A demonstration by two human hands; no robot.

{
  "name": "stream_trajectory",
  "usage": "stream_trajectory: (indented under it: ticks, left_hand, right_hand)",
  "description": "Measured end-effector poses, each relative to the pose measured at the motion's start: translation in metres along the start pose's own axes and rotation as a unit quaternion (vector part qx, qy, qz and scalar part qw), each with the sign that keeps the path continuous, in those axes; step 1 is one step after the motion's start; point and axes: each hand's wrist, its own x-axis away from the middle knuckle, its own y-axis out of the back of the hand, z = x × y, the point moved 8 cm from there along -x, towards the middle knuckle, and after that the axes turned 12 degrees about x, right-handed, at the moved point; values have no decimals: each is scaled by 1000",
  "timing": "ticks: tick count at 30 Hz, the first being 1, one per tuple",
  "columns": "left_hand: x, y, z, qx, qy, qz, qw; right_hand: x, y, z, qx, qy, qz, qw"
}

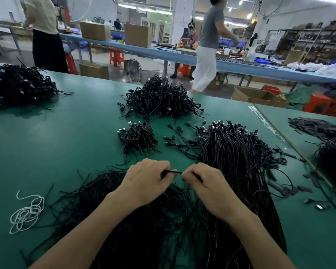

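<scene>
Both hands pinching one black tie [172, 172] btwn them, L hand [146, 180] and R hand [204, 183] curled tight, above loose cable pile [241, 171]. Risk: tie slips from fingertips or snags neighbouring cables, tangling bundle.

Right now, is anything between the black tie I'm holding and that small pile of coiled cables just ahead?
Nothing visible blocks it. The left hand and right hand pinch the black tie, and only green table with a few flat loose strands lies before the small pile of coiled cables.
</scene>
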Motion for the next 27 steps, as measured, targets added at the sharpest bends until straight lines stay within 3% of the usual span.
stream_trajectory:
  ticks: [4, 7, 10, 12, 15, 17, 18, 19, 22, 25, 27]
  left_hand:
    - [3, 10, 15, 74, 45, 11, 996]
    - [13, -4, 13, 223, 99, 124, 962]
    - [29, -23, -16, 415, 109, 239, 871]
    - [34, -22, -37, 541, 92, 256, 796]
    - [25, -6, -50, 695, 89, 184, 689]
    - [13, 5, -40, 752, 91, 80, 648]
    - [8, 8, -30, 749, 89, 19, 656]
    - [5, 12, -20, 719, 87, -40, 689]
    - [5, 18, 0, 539, 63, -143, 828]
    - [9, 17, -4, 356, 25, -103, 928]
    - [13, 6, -10, 316, 23, -25, 948]
  right_hand:
    - [5, 31, -25, -102, -87, -156, 979]
    - [7, 39, -36, -135, -114, -200, 964]
    - [4, 34, -40, -178, -129, -206, 953]
    - [-1, 25, -36, -180, -120, -165, 962]
    - [-4, -1, -15, -152, -62, -29, 986]
    - [1, -19, 5, -144, -16, 48, 988]
    - [3, -24, 14, -135, -1, 69, 988]
    - [6, -26, 20, -124, 8, 80, 989]
    - [9, -25, 32, -91, 28, 93, 991]
    - [8, -9, 42, -73, 47, 63, 994]
    - [5, 8, 41, -66, 38, 5, 997]
